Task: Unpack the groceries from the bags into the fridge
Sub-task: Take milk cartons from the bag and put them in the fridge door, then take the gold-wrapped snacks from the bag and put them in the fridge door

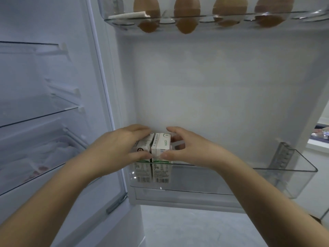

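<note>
Two white rectangular cardboard cartons (153,154) are clasped between the left hand (121,145) and right hand (188,148) in the clear plastic door bin (267,177); uneven release could topple one.

Up at twelve o'clock I see four brown eggs (146,13) standing upright in a row, running over toward one o'clock. Just beside the leftmost egg, at eleven o'clock, lies a folded white paper (128,15), flat, with its end touching that egg. Down at six o'clock is the pale grey floor (195,227), bare where I can see it. Far out at three o'clock a white counter edge (318,142) shows, with some small things (322,134) on it, too blurred for me to make out. At five o'clock a brown corner (315,219) shows; I cannot tell what it is.
</note>
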`<move>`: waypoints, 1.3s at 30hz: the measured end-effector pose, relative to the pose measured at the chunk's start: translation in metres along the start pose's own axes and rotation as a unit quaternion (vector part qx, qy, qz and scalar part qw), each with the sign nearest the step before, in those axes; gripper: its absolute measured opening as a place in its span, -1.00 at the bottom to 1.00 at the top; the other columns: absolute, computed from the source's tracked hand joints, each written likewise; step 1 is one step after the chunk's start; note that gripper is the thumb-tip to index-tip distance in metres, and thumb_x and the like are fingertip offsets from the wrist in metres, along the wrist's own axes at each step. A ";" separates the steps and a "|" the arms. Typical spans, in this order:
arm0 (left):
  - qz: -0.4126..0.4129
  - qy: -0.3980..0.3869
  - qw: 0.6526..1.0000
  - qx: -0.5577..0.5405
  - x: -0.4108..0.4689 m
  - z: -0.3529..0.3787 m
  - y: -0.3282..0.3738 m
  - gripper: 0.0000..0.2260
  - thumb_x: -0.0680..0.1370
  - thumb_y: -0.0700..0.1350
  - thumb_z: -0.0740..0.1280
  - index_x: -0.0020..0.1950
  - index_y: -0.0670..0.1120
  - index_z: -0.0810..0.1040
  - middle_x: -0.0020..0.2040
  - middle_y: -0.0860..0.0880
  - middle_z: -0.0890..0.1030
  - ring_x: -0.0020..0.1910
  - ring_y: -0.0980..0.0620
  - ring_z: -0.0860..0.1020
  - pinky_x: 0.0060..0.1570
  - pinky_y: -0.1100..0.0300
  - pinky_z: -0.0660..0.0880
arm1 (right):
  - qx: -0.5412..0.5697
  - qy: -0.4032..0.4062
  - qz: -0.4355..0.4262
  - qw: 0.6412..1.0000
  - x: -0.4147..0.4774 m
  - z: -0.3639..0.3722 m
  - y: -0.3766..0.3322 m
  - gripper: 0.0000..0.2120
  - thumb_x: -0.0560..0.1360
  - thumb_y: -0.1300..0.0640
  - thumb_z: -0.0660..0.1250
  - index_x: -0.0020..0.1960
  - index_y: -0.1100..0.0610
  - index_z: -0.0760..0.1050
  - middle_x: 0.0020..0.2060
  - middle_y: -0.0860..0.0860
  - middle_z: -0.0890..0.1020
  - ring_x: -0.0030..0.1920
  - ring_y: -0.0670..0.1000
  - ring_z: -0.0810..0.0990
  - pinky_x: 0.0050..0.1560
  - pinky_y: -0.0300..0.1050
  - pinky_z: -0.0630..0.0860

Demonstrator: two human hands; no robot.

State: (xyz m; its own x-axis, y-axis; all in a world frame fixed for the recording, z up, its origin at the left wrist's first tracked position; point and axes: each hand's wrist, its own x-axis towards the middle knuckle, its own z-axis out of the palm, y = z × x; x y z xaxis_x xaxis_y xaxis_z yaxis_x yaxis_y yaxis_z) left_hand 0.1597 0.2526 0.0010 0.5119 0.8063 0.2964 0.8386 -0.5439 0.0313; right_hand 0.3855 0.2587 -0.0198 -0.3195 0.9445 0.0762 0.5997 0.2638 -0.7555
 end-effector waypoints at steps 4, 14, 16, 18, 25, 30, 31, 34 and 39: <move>-0.077 0.042 0.995 0.037 -0.012 -0.001 0.021 -0.33 0.46 0.34 0.18 0.50 0.04 0.31 0.46 0.13 0.34 0.38 0.09 0.36 0.20 0.02 0.48 | -0.048 0.102 -0.040 0.993 -0.029 -0.008 0.005 -0.30 0.45 -0.15 0.43 0.50 -0.13 0.22 0.28 -0.14 0.45 0.25 -0.13 0.46 0.05 -0.30 0.43; -0.101 0.192 0.976 0.015 -0.015 0.050 0.155 -0.25 0.51 0.39 0.08 0.53 -0.07 0.26 0.54 -0.14 0.25 0.53 -0.20 0.15 0.42 -0.30 0.11 | -0.277 0.327 -0.079 0.900 -0.169 -0.062 0.067 -0.41 0.53 -0.04 0.35 0.50 0.07 0.30 0.44 0.08 0.37 0.51 0.14 0.24 0.49 0.16 0.14; -0.096 0.202 0.975 -0.017 -0.013 0.068 0.196 -0.25 0.51 0.39 0.07 0.55 -0.07 0.23 0.57 -0.15 0.19 0.55 -0.21 0.09 0.42 -0.33 0.05 | -0.310 0.343 -0.053 0.885 -0.207 -0.075 0.090 -0.39 0.53 -0.06 0.34 0.53 0.04 0.26 0.49 0.11 0.31 0.55 0.18 0.13 0.50 0.29 0.04; -0.096 0.198 0.974 -0.047 -0.012 0.085 0.239 -0.23 0.51 0.40 0.09 0.57 -0.06 0.18 0.58 -0.15 0.13 0.56 -0.21 0.02 0.43 -0.36 -0.02 | -0.346 0.341 -0.019 0.874 -0.245 -0.088 0.112 -0.36 0.55 -0.14 0.24 0.56 -0.02 0.17 0.54 0.09 0.21 0.57 0.17 0.02 0.50 0.33 -0.05; -0.102 0.146 0.979 -0.097 -0.020 0.142 0.373 -0.22 0.47 0.37 0.03 0.60 0.01 0.08 0.61 -0.10 0.02 0.58 -0.14 -0.13 0.39 -0.37 -0.26 | -0.387 0.315 0.138 0.855 -0.370 -0.117 0.183 -0.31 0.57 -0.24 0.10 0.58 -0.17 -0.15 0.60 0.02 -0.07 0.57 0.12 -0.27 0.49 0.32 -0.24; -0.119 0.083 0.981 -0.129 -0.038 0.178 0.443 -0.18 0.43 0.39 -0.02 0.61 0.02 0.01 0.62 -0.09 -0.05 0.58 -0.12 -0.21 0.40 -0.38 -0.29 | -0.391 0.313 0.239 0.832 -0.449 -0.125 0.222 -0.31 0.57 -0.27 0.04 0.57 -0.18 -0.23 0.59 0.04 -0.15 0.55 0.15 -0.33 0.43 0.37 -0.30; -0.103 0.068 0.984 -0.129 -0.039 0.184 0.459 -0.18 0.44 0.39 -0.01 0.61 0.03 -0.01 0.62 -0.08 -0.07 0.57 -0.11 -0.23 0.39 -0.37 -0.31 | -0.387 0.317 0.256 0.827 -0.463 -0.127 0.229 -0.31 0.58 -0.26 0.05 0.57 -0.18 -0.23 0.59 0.05 -0.14 0.55 0.16 -0.33 0.42 0.37 -0.31; -0.058 0.041 0.989 -0.133 -0.036 0.196 0.505 -0.21 0.47 0.38 0.04 0.61 0.05 -0.03 0.62 -0.07 -0.10 0.57 -0.09 -0.27 0.38 -0.35 -0.34 | -0.388 0.322 0.314 0.805 -0.502 -0.132 0.250 -0.31 0.58 -0.28 0.02 0.57 -0.18 -0.25 0.59 0.05 -0.16 0.55 0.17 -0.34 0.43 0.42 -0.29; 0.021 0.009 0.990 -0.141 -0.017 0.212 0.579 -0.20 0.44 0.40 -0.10 0.61 0.06 -0.08 0.62 -0.06 -0.12 0.56 -0.08 -0.28 0.38 -0.29 -0.38 | -0.374 0.333 0.393 0.771 -0.565 -0.143 0.285 -0.30 0.58 -0.28 0.01 0.58 -0.15 -0.26 0.59 0.07 -0.20 0.54 0.18 -0.36 0.41 0.42 -0.31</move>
State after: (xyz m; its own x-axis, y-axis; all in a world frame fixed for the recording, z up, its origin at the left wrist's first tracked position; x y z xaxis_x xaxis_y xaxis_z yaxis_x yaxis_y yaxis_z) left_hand 0.6765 -0.0266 -0.1883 0.5394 0.7787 0.3206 0.7300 -0.6221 0.2829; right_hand 0.8421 -0.1717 -0.1856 0.6566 0.6959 0.2908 0.7513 -0.6376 -0.1704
